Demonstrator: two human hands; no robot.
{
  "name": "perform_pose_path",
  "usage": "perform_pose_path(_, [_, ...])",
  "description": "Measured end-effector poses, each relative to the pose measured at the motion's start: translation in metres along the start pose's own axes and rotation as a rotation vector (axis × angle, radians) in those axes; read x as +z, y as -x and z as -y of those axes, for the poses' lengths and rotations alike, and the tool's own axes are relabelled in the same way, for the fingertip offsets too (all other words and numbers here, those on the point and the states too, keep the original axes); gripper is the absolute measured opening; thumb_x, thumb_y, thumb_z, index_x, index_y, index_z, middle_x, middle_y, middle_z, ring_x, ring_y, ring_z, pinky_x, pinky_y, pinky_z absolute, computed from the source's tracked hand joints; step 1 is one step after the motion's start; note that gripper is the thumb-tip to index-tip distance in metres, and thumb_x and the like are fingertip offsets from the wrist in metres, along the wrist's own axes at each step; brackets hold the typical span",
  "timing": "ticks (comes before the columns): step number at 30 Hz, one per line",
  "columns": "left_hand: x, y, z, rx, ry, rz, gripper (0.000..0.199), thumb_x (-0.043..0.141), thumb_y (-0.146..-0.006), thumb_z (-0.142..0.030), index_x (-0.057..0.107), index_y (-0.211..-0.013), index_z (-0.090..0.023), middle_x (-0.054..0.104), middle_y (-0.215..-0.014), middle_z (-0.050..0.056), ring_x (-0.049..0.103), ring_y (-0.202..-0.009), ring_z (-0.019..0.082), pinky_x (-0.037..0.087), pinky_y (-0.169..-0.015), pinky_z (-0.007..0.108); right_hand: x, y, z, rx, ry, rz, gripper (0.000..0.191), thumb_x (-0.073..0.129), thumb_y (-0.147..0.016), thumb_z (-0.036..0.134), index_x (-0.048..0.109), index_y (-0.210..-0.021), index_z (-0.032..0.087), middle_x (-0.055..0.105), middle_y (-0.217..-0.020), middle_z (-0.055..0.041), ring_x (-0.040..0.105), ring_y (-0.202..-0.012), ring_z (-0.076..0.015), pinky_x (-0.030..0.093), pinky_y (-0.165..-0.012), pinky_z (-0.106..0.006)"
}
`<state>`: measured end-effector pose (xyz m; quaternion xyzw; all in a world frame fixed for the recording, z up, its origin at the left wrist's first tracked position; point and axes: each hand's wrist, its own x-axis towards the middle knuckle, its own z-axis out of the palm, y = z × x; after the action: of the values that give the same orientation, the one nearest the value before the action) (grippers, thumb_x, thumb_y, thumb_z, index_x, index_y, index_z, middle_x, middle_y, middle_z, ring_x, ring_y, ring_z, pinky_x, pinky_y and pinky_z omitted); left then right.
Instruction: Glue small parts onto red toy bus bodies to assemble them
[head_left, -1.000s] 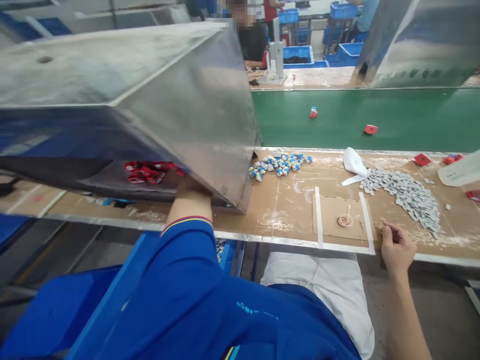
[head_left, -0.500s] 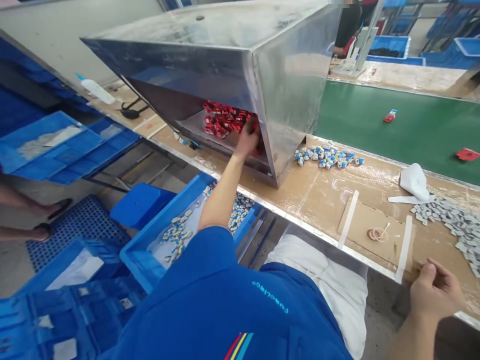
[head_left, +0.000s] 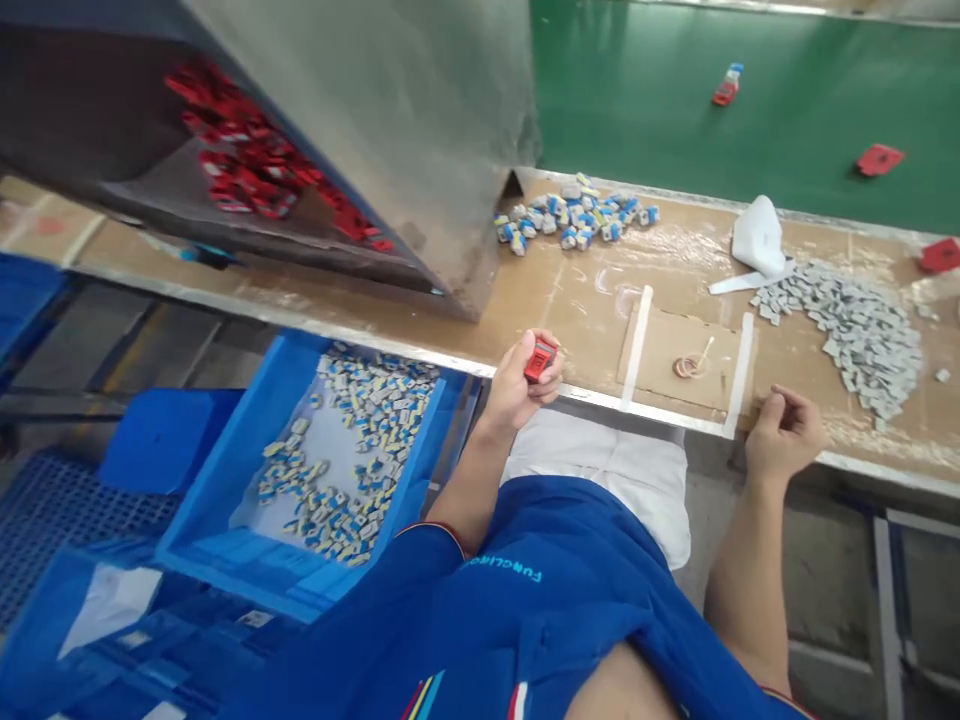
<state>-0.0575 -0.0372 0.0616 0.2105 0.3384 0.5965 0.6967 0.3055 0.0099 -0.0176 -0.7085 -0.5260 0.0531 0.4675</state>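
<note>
Just above the table's front edge, my left hand [head_left: 517,385] is closed around a small red plastic piece [head_left: 540,360] with a dark marking. My right hand [head_left: 786,432] rests at the table edge, right of a taped cardboard pad [head_left: 675,345]. Its fingers are curled together, and whatever may be between them is hidden. On the pad lies a small coil of thin band [head_left: 688,367]. Many more red pieces [head_left: 247,165] lie heaped inside the metal box [head_left: 420,130] to the left.
Small blue, white and yellow pieces [head_left: 577,212] lie beside the box. Right of the pad are a white scoop-like container [head_left: 757,235] and grey flat pieces [head_left: 870,330]. A green belt [head_left: 637,100] runs behind. A blue bin [head_left: 217,545] of small parts stands lower left.
My left hand has come out of the metal box with a red piece and is now in front of me. The view has turned downward and right. My right hand stays at the table edge.
</note>
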Motion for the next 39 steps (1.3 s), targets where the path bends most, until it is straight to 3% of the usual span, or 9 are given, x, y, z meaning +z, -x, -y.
perform_pose_path(6, [0.018, -0.033, 0.041, -0.187, 0.039, 0.148, 0.058, 0.087, -0.082, -0.053, 0.065, -0.126, -0.021, 0.069, -0.096, 0.004, 0.065, -0.072, 0.011, 0.051, -0.060, 0.020, -0.001, 0.005, 0.000, -0.015, -0.056, 0.021, 0.041, 0.056, -0.096, 0.052, 0.075, -0.102, 0.016, 0.077, -0.081, -0.0090, 0.075, -0.073, -0.0221, 0.062, -0.076, -0.038])
perform_pose_path(12, [0.022, -0.045, 0.059, -0.252, -0.090, 0.264, 0.066, 0.093, -0.077, -0.028, 0.065, -0.136, -0.026, 0.067, -0.112, 0.005, 0.069, -0.083, 0.011, 0.056, -0.071, 0.021, -0.002, 0.006, 0.007, -0.011, -0.056, 0.032, 0.035, 0.058, -0.099, 0.049, 0.074, -0.102, 0.018, 0.079, -0.084, -0.0068, 0.077, -0.076, -0.0206, 0.060, -0.075, -0.035])
perform_pose_path(16, [0.021, -0.051, 0.066, -0.221, -0.131, 0.329, 0.058, 0.091, -0.080, -0.033, 0.071, -0.134, -0.027, 0.069, -0.127, 0.009, 0.071, -0.081, 0.011, 0.058, -0.070, 0.023, -0.005, 0.007, 0.009, -0.011, -0.063, 0.030, 0.033, 0.059, -0.099, 0.048, 0.075, -0.101, 0.019, 0.079, -0.084, -0.0070, 0.076, -0.075, -0.0205, 0.060, -0.074, -0.035])
perform_pose_path(19, [0.018, -0.054, 0.071, -0.140, -0.208, 0.375, 0.059, 0.090, -0.080, -0.044, 0.074, -0.134, -0.025, 0.071, -0.131, 0.013, 0.073, -0.097, 0.019, 0.061, -0.079, 0.028, -0.009, 0.008, 0.011, -0.022, -0.103, 0.060, 0.030, 0.061, -0.099, 0.045, 0.075, -0.101, 0.019, 0.079, -0.085, -0.0070, 0.077, -0.076, -0.0207, 0.060, -0.073, -0.035])
perform_pose_path(23, [0.015, -0.056, 0.079, 0.008, -0.433, 0.268, 0.047, 0.079, -0.090, -0.052, 0.079, -0.128, -0.023, 0.076, -0.128, 0.012, 0.072, -0.113, 0.022, 0.060, -0.096, 0.033, -0.012, 0.007, 0.013, -0.044, -0.151, 0.081, 0.027, 0.062, -0.100, 0.043, 0.075, -0.101, 0.020, 0.079, -0.084, -0.0061, 0.077, -0.078, -0.0212, 0.060, -0.074, -0.035])
perform_pose_path(27, [0.018, -0.057, 0.083, 0.080, -0.419, 0.085, 0.046, 0.071, -0.096, -0.056, 0.076, -0.130, -0.025, 0.080, -0.110, 0.007, 0.075, -0.091, 0.016, 0.063, -0.080, 0.028, -0.013, 0.005, 0.015, -0.060, -0.123, 0.093, 0.026, 0.062, -0.101, 0.041, 0.076, -0.101, 0.020, 0.079, -0.083, -0.0051, 0.075, -0.075, -0.0199, 0.059, -0.072, -0.034])
perform_pose_path(31, [0.021, -0.061, 0.078, 0.039, -0.269, 0.068, 0.048, 0.068, -0.095, -0.064, 0.079, -0.119, -0.023, 0.077, -0.087, 0.004, 0.072, -0.071, 0.011, 0.060, -0.066, 0.023, -0.016, 0.005, 0.021, -0.042, -0.185, 0.127, 0.022, 0.064, -0.100, 0.039, 0.076, -0.103, 0.021, 0.080, -0.086, -0.0047, 0.076, -0.077, -0.0191, 0.060, -0.073, -0.034])
perform_pose_path(35, [0.020, -0.062, 0.075, 0.073, -0.288, 0.093, 0.049, 0.092, -0.080, -0.044, 0.077, -0.123, -0.026, 0.078, -0.106, 0.003, 0.073, -0.079, 0.009, 0.061, -0.074, 0.020, -0.015, 0.002, 0.036, -0.028, -0.337, 0.255, 0.020, 0.069, -0.098, 0.037, 0.075, -0.111, 0.024, 0.080, -0.091, -0.0032, 0.077, -0.081, -0.0174, 0.061, -0.074, -0.032])
perform_pose_path(39, [0.022, -0.059, 0.079, 0.039, -0.357, 0.177, 0.049, 0.091, -0.081, -0.030, 0.075, -0.127, -0.026, 0.078, -0.106, 0.003, 0.071, -0.070, 0.008, 0.060, -0.066, 0.020, -0.002, -0.006, 0.052, -0.033, -0.430, 0.429, 0.029, 0.071, -0.097, 0.039, 0.071, -0.123, 0.025, 0.079, -0.099, -0.0036, 0.075, -0.086, -0.0166, 0.061, -0.077, -0.032])
